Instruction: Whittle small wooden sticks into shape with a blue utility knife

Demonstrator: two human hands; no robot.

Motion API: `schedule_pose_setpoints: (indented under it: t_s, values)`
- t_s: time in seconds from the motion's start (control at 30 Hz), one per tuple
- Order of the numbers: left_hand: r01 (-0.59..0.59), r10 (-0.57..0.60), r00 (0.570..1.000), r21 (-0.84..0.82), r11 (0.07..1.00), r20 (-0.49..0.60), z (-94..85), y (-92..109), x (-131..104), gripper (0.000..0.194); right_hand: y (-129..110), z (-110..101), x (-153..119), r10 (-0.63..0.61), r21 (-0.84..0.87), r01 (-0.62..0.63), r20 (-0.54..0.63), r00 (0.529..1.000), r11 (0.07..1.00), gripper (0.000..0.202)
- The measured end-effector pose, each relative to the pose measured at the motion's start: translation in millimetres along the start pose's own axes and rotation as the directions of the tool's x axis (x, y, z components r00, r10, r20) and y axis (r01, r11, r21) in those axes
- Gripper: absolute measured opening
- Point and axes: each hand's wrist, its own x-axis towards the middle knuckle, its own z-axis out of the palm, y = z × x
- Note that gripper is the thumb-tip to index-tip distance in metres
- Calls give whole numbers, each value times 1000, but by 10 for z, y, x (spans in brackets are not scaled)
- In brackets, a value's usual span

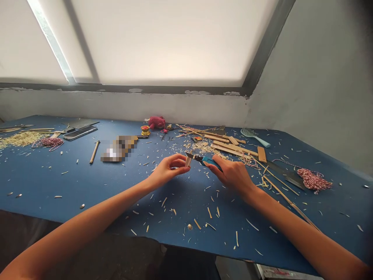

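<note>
My left hand (170, 169) pinches a small pale piece (188, 161), likely wood or bamboo, between thumb and fingers. Wrapped around the blue handle of a utility knife (212, 162) is my right hand (234, 173). The dark blade points left and meets the top of the pale piece, or lies just in front of it; I cannot tell which. Both hands are above the blue tabletop (116, 194). Just behind them lie a heap of pale shavings (204, 147) and several bamboo strips (233, 149).
At the right are a cleaver-like blade (287, 177), a bundle of red-and-white cord (314, 181) and a pale green hairbrush (255, 136). A pink plush toy (156, 122) sits at the back. Leftward are a bamboo stick (94, 151), a dark tray (81, 133) and more shavings (21, 139).
</note>
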Motion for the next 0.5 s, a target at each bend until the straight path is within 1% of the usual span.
schedule_pose_setpoints:
  t_s: [0.13,0.27,0.4,0.43,0.5]
  values:
    - [-35,35,999,44,998,18,-28,-28,23,32,-29,-6,-9,-61,64,56,79,995,996,46]
    - [-4,3,999,8,1000,48,-80,-73,41,33,-58,-18,-18,-129,130,110,148,981,985,43]
    - [39,-40,998,15,999,48,-118,-127,67,29,-39,-17,-18,-139,138,120,144,980,983,44]
    - [52,-52,997,-5,999,49,-117,-133,69,30,-27,-13,-17,-128,119,112,138,982,986,44]
    - [84,-78,995,-99,992,63,-105,-130,64,32,-1,1,-15,-88,71,80,126,988,994,46]
